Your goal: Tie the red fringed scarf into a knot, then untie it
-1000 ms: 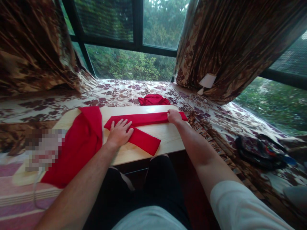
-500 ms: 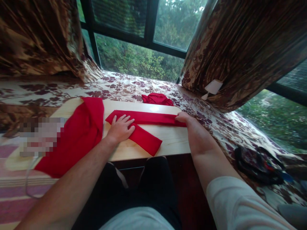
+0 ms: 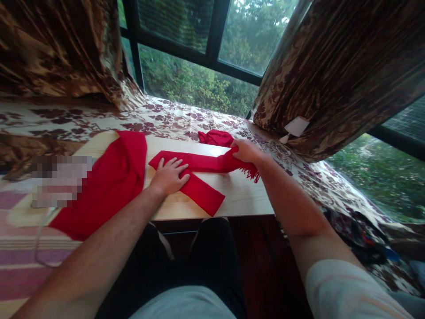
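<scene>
A red scarf (image 3: 202, 162) lies folded into a narrow band on a pale wooden board (image 3: 245, 199), bent so that one arm slants toward me. My left hand (image 3: 170, 176) rests flat over the bend, fingers spread, pressing the cloth down. At the far right my right hand (image 3: 247, 152) grips the scarf's other stretch and lifts it off the board. A fringe (image 3: 251, 172) dangles below that hand. To the left, a larger piece of red cloth (image 3: 109, 190) drapes over the board, its upper edge folded over.
Behind the board a crumpled red cloth (image 3: 216, 138) sits on the floral cover (image 3: 166, 108). A small white lamp (image 3: 296, 126) stands by the right curtain. A dark bag (image 3: 361, 235) lies at the right. A cable (image 3: 37, 248) hangs at the left.
My right hand has moved left and up, raising the scarf's right end, and its fringe now shows. My left hand stays on the bend. The view has shifted slightly.
</scene>
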